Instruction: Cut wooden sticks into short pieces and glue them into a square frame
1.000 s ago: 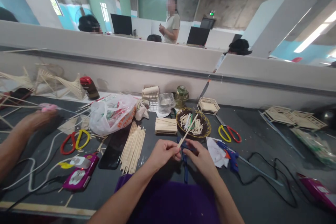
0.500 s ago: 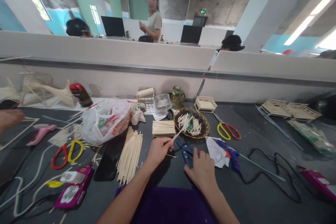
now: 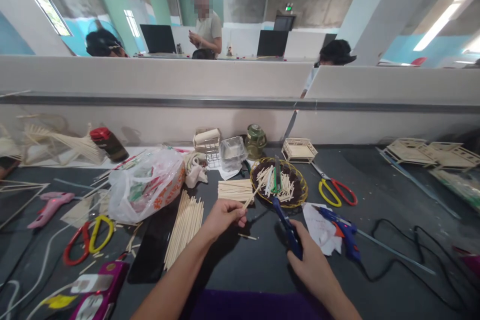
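My left hand [image 3: 227, 217] pinches a thin wooden stick [image 3: 250, 198], its far end pointing toward the basket. In my right hand [image 3: 311, 252] are blue-handled pliers [image 3: 288, 227], lifted with the jaws pointing up and away from me; whether they are cutters I cannot tell. A yellow-rimmed wicker basket [image 3: 304, 195] beyond the hands holds many short stick pieces [image 3: 287, 187] and a green-and-grey tool [image 3: 277, 175]. A stack of cut sticks [image 3: 234, 189] lies just past my left hand. Long sticks [image 3: 184, 232] are spread to its left. One short piece [image 3: 248, 236] lies between the hands.
To the right are a blue glue gun [image 3: 347, 232] with its cord, white paper [image 3: 320, 227] and red-and-yellow scissors [image 3: 335, 192]. At left sit a plastic bag [image 3: 144, 182], a black phone [image 3: 152, 250], more scissors [image 3: 90, 240] and a pink glue gun [image 3: 50, 205]. A low partition [image 3: 168, 77] runs behind.
My right hand has picked the blue pliers up off the table. My left hand still holds the stick. Another person's hand at the far left is gone from view.
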`<state>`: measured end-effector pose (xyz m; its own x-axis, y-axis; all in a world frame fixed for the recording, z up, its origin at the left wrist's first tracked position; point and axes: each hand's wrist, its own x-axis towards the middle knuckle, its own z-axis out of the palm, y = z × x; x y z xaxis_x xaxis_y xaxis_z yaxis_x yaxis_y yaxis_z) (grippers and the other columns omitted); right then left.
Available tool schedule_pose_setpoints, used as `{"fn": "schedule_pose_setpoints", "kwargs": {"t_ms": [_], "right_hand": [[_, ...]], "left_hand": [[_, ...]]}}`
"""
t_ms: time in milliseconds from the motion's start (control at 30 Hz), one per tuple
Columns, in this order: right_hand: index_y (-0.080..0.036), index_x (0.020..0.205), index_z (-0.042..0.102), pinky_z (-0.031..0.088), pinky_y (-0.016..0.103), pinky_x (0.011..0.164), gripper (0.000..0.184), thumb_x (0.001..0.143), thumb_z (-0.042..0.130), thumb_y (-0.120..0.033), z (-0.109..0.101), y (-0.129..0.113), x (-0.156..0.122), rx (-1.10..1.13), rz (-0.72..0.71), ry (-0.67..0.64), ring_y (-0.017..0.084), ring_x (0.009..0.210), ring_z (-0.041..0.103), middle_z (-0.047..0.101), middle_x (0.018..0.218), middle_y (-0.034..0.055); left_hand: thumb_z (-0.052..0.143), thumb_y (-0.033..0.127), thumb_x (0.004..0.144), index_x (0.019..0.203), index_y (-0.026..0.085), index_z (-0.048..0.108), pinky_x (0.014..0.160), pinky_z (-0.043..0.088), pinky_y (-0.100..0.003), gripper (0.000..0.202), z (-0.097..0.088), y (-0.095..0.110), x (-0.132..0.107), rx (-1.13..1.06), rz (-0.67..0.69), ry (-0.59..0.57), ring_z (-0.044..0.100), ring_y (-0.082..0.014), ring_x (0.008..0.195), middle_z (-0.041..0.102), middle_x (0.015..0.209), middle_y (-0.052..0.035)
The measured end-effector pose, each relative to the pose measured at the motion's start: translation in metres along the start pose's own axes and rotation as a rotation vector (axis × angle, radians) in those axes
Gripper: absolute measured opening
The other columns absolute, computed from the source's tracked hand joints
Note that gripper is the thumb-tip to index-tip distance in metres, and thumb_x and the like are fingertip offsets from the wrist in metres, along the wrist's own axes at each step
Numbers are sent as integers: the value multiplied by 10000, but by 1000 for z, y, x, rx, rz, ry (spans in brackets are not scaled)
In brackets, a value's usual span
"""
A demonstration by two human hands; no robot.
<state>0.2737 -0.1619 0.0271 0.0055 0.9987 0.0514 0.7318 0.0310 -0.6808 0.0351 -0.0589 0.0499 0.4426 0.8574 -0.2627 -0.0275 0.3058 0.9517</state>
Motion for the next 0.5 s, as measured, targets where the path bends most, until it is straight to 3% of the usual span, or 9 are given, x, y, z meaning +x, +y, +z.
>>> {"fn": "schedule_pose_setpoints", "kwargs": {"t_ms": [67, 200, 367, 500], "right_hand": [[-192, 1298, 333, 388, 407, 1012, 589, 724, 439, -109, 3, 2, 3, -77, -104, 29, 231, 1196, 484, 497, 1278, 113], [-191, 1299, 315, 376, 436, 1014, 576, 747, 426, -69, 3, -5, 10, -123, -250, 24, 243, 1190, 466, 484, 1256, 129], [-196, 1236, 376, 403, 443, 962, 562, 703, 416, -23, 1, -21, 18, -47, -269, -81, 259, 1116, 485, 509, 1170, 122], [-181, 1216, 391, 424, 438, 922, 587, 658, 435, -7, 5, -21, 22, -21, -284, -78, 274, 1075, 492, 518, 1127, 132]], "left_hand": [[743, 434, 652, 711, 88, 669, 577, 470, -227, 358, -1, 9, -3, -20, -32, -42, 598, -113, 536, 657, 626, -51], [759, 438, 638, 742, 79, 685, 568, 475, -230, 380, -3, 23, -9, -29, -90, -126, 613, -126, 538, 669, 622, -68], [745, 426, 666, 753, 79, 707, 578, 483, -241, 360, -2, 33, -13, -6, -140, -255, 605, -127, 539, 667, 619, -71], [728, 422, 682, 671, 95, 705, 577, 470, -236, 328, 2, 35, -13, 46, -186, -312, 583, -124, 536, 656, 595, -63]]}}
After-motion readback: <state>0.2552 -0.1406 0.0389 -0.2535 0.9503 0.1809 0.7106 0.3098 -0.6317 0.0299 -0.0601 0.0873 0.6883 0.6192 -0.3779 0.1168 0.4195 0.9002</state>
